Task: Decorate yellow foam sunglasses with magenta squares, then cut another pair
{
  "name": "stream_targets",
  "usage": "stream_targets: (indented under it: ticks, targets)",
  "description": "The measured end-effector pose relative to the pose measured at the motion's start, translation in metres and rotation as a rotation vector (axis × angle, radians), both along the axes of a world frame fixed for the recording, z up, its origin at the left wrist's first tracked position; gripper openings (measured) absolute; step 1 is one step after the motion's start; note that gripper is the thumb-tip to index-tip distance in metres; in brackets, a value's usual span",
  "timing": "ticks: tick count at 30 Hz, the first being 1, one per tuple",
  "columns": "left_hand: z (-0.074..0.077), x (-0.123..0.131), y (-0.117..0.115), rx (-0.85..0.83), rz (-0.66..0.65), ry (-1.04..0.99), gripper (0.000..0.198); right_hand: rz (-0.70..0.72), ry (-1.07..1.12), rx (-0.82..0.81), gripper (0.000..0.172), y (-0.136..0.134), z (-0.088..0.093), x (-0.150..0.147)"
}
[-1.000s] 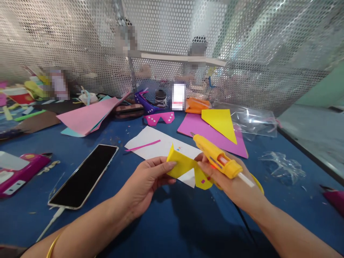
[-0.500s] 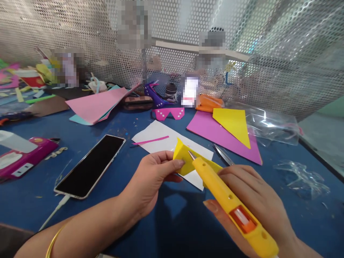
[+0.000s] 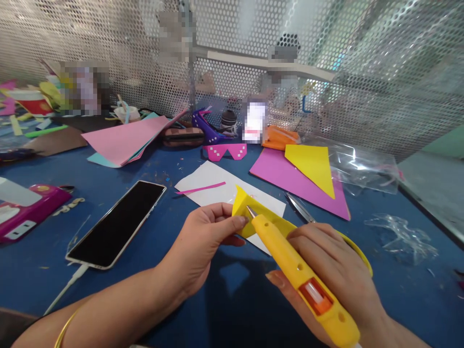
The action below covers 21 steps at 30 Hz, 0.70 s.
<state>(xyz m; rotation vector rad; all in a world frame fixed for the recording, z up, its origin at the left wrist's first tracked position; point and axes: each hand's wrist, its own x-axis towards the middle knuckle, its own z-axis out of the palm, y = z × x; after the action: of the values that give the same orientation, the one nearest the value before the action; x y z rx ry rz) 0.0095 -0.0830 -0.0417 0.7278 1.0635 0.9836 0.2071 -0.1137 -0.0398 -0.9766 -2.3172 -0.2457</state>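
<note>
My left hand (image 3: 213,229) pinches the left end of a yellow foam or paper piece (image 3: 239,200) between thumb and fingers, and a point of it sticks up. My right hand (image 3: 333,270) is wrapped around a yellow hot glue gun (image 3: 279,244), with a stick showing in its orange window. The gun's metal nozzle sits at the yellow piece, close to my left thumb; I cannot tell if it touches. The rest of the yellow piece runs behind the gun and my right hand. Beneath lies a white sheet (image 3: 206,176) with a thin pink strip (image 3: 201,188).
A smartphone (image 3: 118,224) on a cable and a magenta tool (image 3: 39,210) lie left. Pink glasses cutout (image 3: 226,152), scissors (image 3: 299,208), a purple sheet (image 3: 282,169), a yellow sheet (image 3: 315,164) and clear plastic (image 3: 402,237) lie ahead and right. Perforated metal mesh (image 3: 235,29) closes the back.
The glue gun's nozzle has moved slightly left and down along the yellow piece, towards my left thumb. A curved yellow edge now shows beyond my right hand. The view has shifted a little.
</note>
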Motion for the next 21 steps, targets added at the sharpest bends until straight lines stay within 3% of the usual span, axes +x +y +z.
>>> stream_targets:
  ticks: [21]
  targets:
    - [-0.0002, -0.0011, -0.0009, 0.02, -0.016, -0.003, 0.015, -0.056, -0.006, -0.054, 0.014, -0.004, -0.0039, -0.0009]
